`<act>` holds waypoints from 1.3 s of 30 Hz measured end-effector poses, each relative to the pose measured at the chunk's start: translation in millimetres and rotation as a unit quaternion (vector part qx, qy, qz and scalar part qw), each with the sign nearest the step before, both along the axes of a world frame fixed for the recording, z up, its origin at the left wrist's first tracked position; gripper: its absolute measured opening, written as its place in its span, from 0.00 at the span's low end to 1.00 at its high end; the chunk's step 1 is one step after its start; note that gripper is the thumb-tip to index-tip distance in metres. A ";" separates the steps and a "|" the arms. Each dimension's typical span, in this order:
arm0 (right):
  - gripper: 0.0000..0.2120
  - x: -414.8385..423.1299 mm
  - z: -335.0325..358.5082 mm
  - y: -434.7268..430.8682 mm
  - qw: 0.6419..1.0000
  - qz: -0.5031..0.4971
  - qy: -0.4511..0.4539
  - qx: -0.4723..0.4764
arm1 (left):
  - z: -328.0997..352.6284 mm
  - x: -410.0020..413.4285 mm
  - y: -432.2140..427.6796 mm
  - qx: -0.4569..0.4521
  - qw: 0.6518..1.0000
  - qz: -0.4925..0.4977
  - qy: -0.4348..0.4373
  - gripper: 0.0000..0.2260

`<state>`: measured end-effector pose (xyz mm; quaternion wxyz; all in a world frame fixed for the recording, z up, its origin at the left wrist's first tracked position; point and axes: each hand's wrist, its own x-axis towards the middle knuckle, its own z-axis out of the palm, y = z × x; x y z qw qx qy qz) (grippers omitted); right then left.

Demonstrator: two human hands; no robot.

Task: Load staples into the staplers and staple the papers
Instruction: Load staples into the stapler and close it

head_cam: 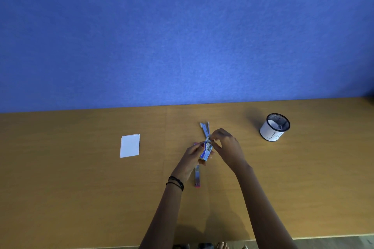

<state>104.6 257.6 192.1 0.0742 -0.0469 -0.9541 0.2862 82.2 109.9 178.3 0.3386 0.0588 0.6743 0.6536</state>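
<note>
Left hand (pixel 193 153) gripped a small staple box (pixel 206 152) just above the table (pixel 81 188); the right hand (pixel 226 145) pinched the box's upper end. Beneath them a blue stapler (pixel 204 127) jutted beyond the fingers and a pink stapler (pixel 197 178) reached toward the wrists. The papers (pixel 130 146) lay well left of the left hand, and a mesh cup (pixel 274 128) stood well right of the right hand, bare wood between.

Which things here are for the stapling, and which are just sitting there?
For the job: staple box, held by the left hand and pinched by the right hand; blue stapler; pink stapler; papers.
Just sitting there: mesh cup marked B.
</note>
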 end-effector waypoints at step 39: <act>0.02 -4.9 7.9 16.4 0.995 0.016 0.023 -0.094 | -0.3 -0.8 11.0 0.007 1.000 0.012 0.002 0.15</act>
